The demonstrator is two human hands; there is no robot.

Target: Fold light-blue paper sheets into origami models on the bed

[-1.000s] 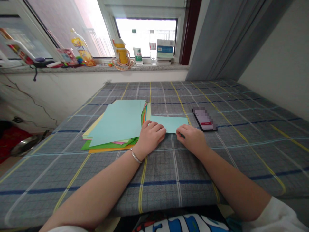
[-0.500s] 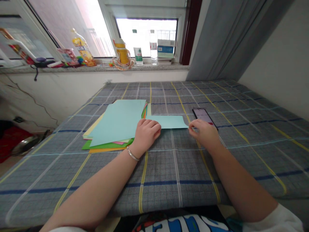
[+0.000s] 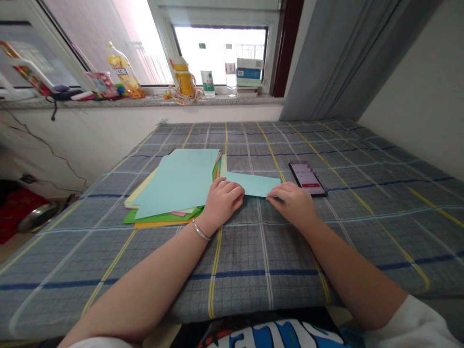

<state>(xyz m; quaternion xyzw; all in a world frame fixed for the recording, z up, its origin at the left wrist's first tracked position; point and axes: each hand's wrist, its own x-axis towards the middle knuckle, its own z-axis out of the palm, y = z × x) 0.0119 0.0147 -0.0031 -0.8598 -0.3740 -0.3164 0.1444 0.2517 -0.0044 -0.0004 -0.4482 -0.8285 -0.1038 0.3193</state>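
Between my two hands lies a narrow light-blue sheet of paper [image 3: 258, 185], its left end close to the paper stack. My left hand [image 3: 225, 195] is closed at the sheet's near left edge, the thumb hidden under the curled fingers. At the near right corner, my right hand [image 3: 290, 200] pinches the paper between thumb and fingertips. Beside my left hand rests a stack of coloured paper [image 3: 179, 181], light blue on top, with green, orange, yellow and pink edges showing beneath.
A phone [image 3: 308, 179] with its screen lit lies just beyond my right hand. Grey plaid cloth [image 3: 239, 261] covers the surface. On the windowsill [image 3: 145, 102] stand a yellow drink bottle [image 3: 125, 72], a yellow water bottle [image 3: 184, 82], a white-and-green tube [image 3: 208, 83] and stacked boxes [image 3: 249, 72].
My right hand has moved left and slightly nearer, along the sheet's near edge. The sheet's right end has swung a little toward me, and its lifted corner looks flatter.
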